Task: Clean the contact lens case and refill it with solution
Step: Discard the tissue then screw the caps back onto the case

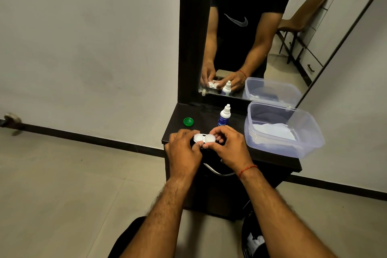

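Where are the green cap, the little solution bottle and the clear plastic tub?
green cap [188,121]: head view, its middle.
solution bottle [225,115]: head view, white shoulder.
plastic tub [270,145]: head view, front wall.

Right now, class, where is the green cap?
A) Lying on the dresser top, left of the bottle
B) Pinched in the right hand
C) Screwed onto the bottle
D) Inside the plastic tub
A: the green cap lies by itself on the dresser top, left of the upright bottle.
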